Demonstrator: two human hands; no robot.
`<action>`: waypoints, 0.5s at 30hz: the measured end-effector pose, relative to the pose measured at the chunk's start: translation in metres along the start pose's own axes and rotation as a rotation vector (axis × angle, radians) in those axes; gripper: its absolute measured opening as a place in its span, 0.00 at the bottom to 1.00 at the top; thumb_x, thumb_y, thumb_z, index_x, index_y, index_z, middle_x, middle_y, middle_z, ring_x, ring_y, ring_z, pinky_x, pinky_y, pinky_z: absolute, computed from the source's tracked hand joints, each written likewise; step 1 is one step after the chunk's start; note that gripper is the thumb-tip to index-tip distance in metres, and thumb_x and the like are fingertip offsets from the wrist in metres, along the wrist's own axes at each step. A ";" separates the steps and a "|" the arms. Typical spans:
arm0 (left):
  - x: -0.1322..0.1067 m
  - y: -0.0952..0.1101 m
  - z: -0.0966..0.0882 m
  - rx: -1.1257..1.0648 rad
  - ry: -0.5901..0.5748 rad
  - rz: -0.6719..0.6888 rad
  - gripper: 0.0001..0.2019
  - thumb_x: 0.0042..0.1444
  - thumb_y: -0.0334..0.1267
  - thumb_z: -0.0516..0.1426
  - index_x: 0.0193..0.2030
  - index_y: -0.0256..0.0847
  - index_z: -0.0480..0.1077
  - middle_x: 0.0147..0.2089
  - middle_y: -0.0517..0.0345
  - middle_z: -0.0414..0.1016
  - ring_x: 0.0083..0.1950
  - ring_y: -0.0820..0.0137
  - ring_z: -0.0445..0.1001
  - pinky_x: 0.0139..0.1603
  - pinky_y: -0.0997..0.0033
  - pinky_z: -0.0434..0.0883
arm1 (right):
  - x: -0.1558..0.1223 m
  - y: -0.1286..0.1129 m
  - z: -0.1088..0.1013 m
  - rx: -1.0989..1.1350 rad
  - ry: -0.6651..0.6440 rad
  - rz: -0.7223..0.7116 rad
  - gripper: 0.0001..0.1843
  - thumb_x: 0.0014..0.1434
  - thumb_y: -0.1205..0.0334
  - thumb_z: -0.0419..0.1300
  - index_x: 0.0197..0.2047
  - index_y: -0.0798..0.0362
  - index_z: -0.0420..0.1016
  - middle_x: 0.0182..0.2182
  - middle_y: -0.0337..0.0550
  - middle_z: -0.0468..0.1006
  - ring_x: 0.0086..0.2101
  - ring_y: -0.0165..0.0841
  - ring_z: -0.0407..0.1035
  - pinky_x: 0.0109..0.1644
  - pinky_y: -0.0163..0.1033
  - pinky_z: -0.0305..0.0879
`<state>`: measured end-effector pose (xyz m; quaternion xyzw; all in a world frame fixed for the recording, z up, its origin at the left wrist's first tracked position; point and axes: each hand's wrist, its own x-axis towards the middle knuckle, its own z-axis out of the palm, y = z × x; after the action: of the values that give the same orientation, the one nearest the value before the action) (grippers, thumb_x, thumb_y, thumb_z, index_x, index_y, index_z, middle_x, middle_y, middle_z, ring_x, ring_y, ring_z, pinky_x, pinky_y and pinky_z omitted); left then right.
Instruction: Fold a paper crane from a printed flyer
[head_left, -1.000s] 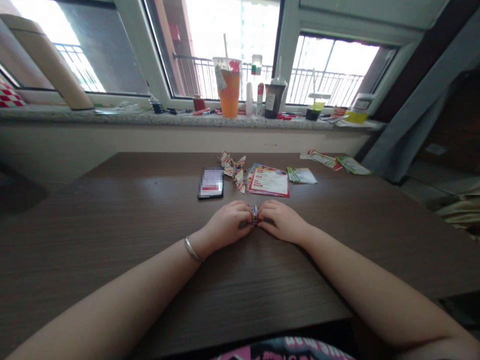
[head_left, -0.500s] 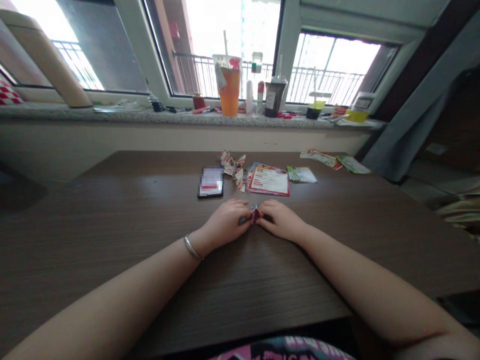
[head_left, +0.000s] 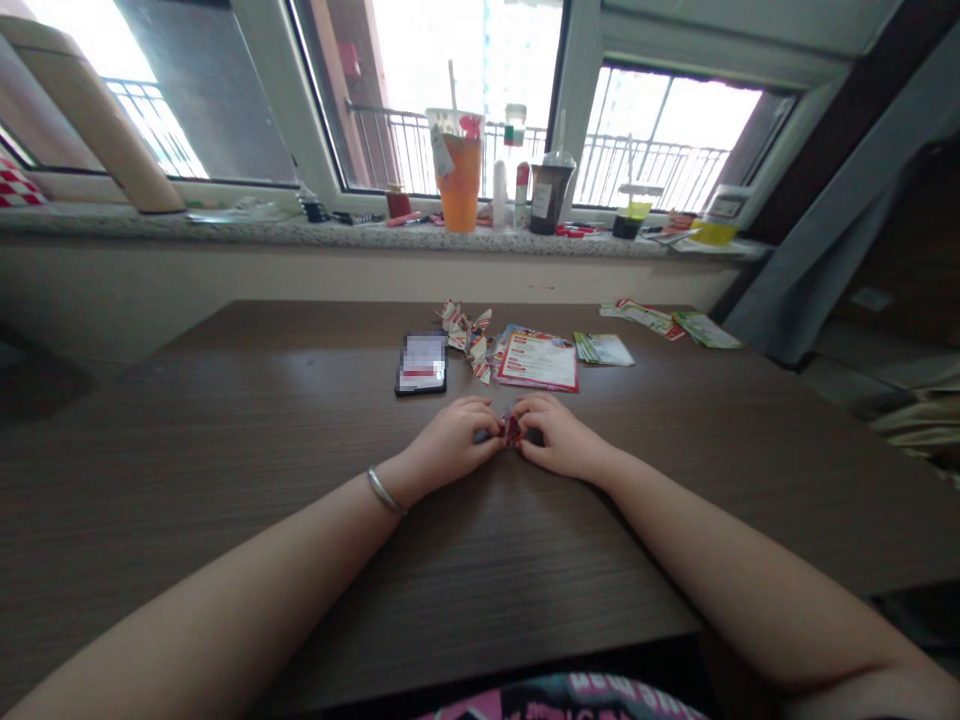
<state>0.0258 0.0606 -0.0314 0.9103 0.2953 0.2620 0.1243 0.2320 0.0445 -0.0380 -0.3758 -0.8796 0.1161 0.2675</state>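
Between my two hands, just above or on the brown table (head_left: pixel 360 580), is a small folded piece of red patterned paper (head_left: pixel 511 430). My left hand (head_left: pixel 457 435), with a silver bangle at its wrist, pinches the paper's left side. From the right, my right hand (head_left: pixel 559 435) grips its other side between thumb and fingers. Parts of the paper are hidden by the fingertips. Beyond the hands lie a phone (head_left: pixel 422 362), several folded striped paper pieces (head_left: pixel 469 335) and a stack of red-bordered printed cards (head_left: pixel 538 360).
Green and white cards (head_left: pixel 606 349) lie right of the stack, with more cards (head_left: pixel 705 329) at the far right corner. On the stone windowsill (head_left: pixel 337 236) stand an orange drink cup (head_left: pixel 459 180), a dark cup (head_left: pixel 550 195) and small bottles. A beige tall bottle (head_left: pixel 97 120) leans at left.
The fingers of both hands have shifted slightly around the folded paper, and a little more of its red face shows. Everything else stays in place.
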 end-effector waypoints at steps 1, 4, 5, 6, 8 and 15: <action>0.000 -0.001 0.000 -0.003 0.000 -0.013 0.06 0.56 0.37 0.58 0.30 0.40 0.74 0.38 0.55 0.79 0.47 0.65 0.74 0.61 0.61 0.64 | 0.000 0.000 0.000 0.017 -0.006 0.015 0.04 0.52 0.70 0.60 0.28 0.52 0.73 0.41 0.43 0.76 0.46 0.36 0.67 0.53 0.44 0.62; 0.000 -0.003 0.001 -0.021 -0.011 -0.037 0.08 0.58 0.39 0.57 0.32 0.41 0.75 0.39 0.55 0.79 0.49 0.65 0.73 0.60 0.61 0.64 | 0.000 0.002 0.000 0.057 -0.028 0.058 0.04 0.55 0.66 0.60 0.29 0.53 0.73 0.41 0.44 0.77 0.45 0.36 0.68 0.52 0.45 0.62; 0.000 -0.003 0.001 -0.027 -0.019 -0.043 0.08 0.58 0.39 0.56 0.33 0.41 0.76 0.39 0.55 0.79 0.49 0.65 0.73 0.60 0.61 0.64 | 0.000 0.003 0.000 0.064 -0.034 0.068 0.04 0.56 0.65 0.60 0.29 0.53 0.73 0.41 0.44 0.77 0.45 0.36 0.68 0.52 0.45 0.62; 0.000 -0.004 0.001 -0.032 -0.028 -0.052 0.08 0.58 0.39 0.56 0.33 0.42 0.76 0.39 0.55 0.79 0.50 0.64 0.73 0.59 0.61 0.64 | 0.001 0.003 0.000 0.068 -0.039 0.074 0.04 0.57 0.65 0.60 0.29 0.53 0.73 0.41 0.44 0.77 0.45 0.36 0.68 0.52 0.45 0.61; 0.000 -0.004 0.001 -0.034 -0.039 -0.076 0.08 0.58 0.39 0.56 0.34 0.42 0.76 0.39 0.55 0.79 0.50 0.64 0.73 0.58 0.62 0.65 | 0.002 0.004 0.000 0.072 -0.044 0.082 0.04 0.57 0.65 0.60 0.30 0.53 0.73 0.39 0.44 0.77 0.44 0.36 0.68 0.51 0.44 0.61; 0.001 -0.007 0.004 -0.007 -0.059 -0.164 0.10 0.58 0.42 0.56 0.31 0.40 0.75 0.38 0.53 0.77 0.44 0.64 0.73 0.51 0.66 0.67 | 0.006 0.007 0.004 0.050 -0.009 0.147 0.08 0.58 0.63 0.59 0.27 0.54 0.72 0.32 0.42 0.77 0.36 0.33 0.69 0.43 0.39 0.62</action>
<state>0.0258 0.0668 -0.0372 0.8899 0.3644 0.2248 0.1571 0.2310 0.0534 -0.0417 -0.4321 -0.8477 0.1591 0.2635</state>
